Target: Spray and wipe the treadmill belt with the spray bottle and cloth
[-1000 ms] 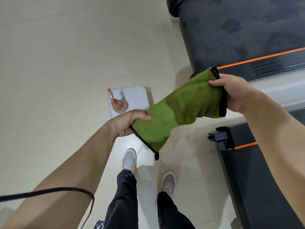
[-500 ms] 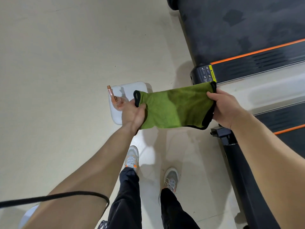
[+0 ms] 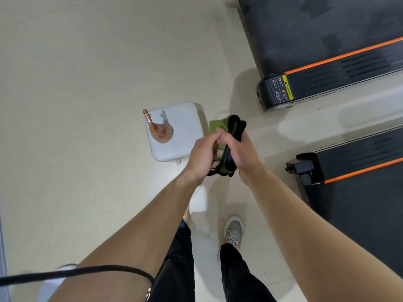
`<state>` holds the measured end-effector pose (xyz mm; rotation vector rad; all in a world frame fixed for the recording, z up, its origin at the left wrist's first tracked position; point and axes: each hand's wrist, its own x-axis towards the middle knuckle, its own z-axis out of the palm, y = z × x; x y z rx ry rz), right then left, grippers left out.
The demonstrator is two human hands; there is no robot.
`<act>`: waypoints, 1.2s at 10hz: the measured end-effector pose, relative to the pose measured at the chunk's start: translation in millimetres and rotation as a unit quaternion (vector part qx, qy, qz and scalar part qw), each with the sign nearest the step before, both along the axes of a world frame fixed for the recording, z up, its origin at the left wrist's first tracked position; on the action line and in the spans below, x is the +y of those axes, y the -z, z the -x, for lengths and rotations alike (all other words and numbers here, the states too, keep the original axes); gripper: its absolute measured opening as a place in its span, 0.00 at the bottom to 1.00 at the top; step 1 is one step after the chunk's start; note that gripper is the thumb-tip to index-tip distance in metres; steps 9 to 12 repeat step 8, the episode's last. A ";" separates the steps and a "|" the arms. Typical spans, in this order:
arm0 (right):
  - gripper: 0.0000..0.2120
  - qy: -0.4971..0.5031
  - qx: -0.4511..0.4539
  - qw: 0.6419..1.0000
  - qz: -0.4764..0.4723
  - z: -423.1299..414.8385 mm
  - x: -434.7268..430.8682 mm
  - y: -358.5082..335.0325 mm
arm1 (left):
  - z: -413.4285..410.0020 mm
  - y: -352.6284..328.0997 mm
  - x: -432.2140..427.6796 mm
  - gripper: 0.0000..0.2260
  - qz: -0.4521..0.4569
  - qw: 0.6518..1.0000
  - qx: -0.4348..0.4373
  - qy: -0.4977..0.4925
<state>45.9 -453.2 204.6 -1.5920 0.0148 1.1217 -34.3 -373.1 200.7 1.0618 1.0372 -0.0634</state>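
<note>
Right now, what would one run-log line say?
left hand: gripping cloth | right hand: gripping cloth, bunched | spray bottle: standing on white pad, untouched | treadmill belt: not being wiped

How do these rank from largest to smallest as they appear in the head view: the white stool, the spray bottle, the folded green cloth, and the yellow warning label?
1. white stool
2. spray bottle and green cloth: look alike, and the hands hide much of the cloth, so unranked
3. warning label

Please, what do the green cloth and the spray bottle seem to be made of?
The cloth looks like soft, fuzzy microfibre with black edging, bunched between both hands. The spray bottle looks like clear, glossy, pinkish plastic, since light passes through it; glass cannot be ruled out.
</note>
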 end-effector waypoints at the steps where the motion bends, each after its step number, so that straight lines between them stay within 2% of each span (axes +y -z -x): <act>1: 0.04 -0.035 0.000 0.999 0.005 4.4 4.8 24.4 | 25.9 19.7 17.2 0.19 0.096 0.994 0.016 -0.039; 2: 0.09 -0.019 0.074 0.995 0.058 7.2 12.8 63.1 | 55.0 59.5 36.9 0.11 0.000 0.987 0.104 -0.123; 3: 0.12 -0.037 0.160 0.984 0.067 6.3 26.3 98.5 | 80.0 100.3 53.1 0.27 0.057 0.981 0.141 -0.121; 4: 0.12 -0.023 0.197 0.978 0.071 1.2 39.9 133.4 | 83.9 141.1 61.3 0.19 0.186 0.972 0.099 -0.108; 5: 0.14 -0.018 0.180 0.979 0.095 -2.1 64.7 177.1 | 76.2 179.3 69.2 0.13 0.059 0.984 0.114 -0.127; 6: 0.16 -0.005 0.121 0.987 0.110 -3.8 98.4 214.2 | 65.6 209.5 82.9 0.12 -0.031 0.988 0.097 -0.115; 7: 0.18 -0.026 0.061 0.987 0.145 -3.4 128.5 244.4 | 55.7 236.9 98.4 0.18 -0.070 0.992 0.096 -0.040; 8: 0.32 -0.171 -0.088 0.932 0.307 -0.1 130.1 262.6 | 60.2 245.7 104.1 0.21 -0.094 0.975 0.186 0.083; 12: 0.32 -0.171 -0.088 0.932 0.307 -0.1 130.1 262.6 | 60.2 245.7 104.1 0.21 -0.094 0.975 0.186 0.083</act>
